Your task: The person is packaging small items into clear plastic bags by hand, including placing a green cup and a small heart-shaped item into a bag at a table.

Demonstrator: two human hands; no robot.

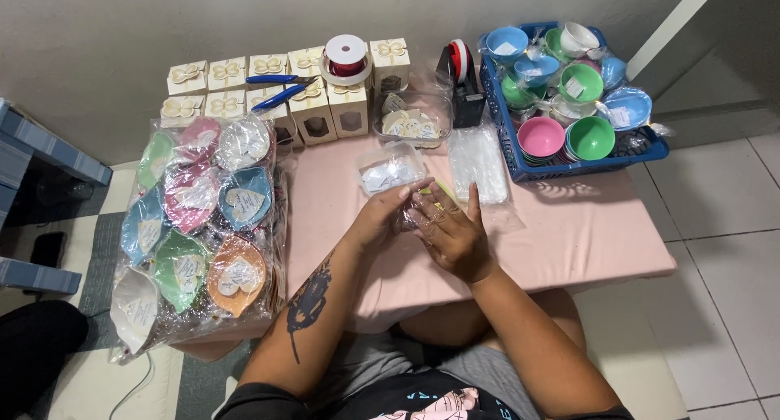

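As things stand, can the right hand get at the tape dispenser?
Probably yes. The right hand is busy with a small clear wrapped item shared with the left hand, but only flat clear bags lie between it and the tape dispenser; nothing tall blocks the way.

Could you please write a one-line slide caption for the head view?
Both hands, left hand and right hand, handle a clear wrapper over a pink table beside a blue basket of bowls.
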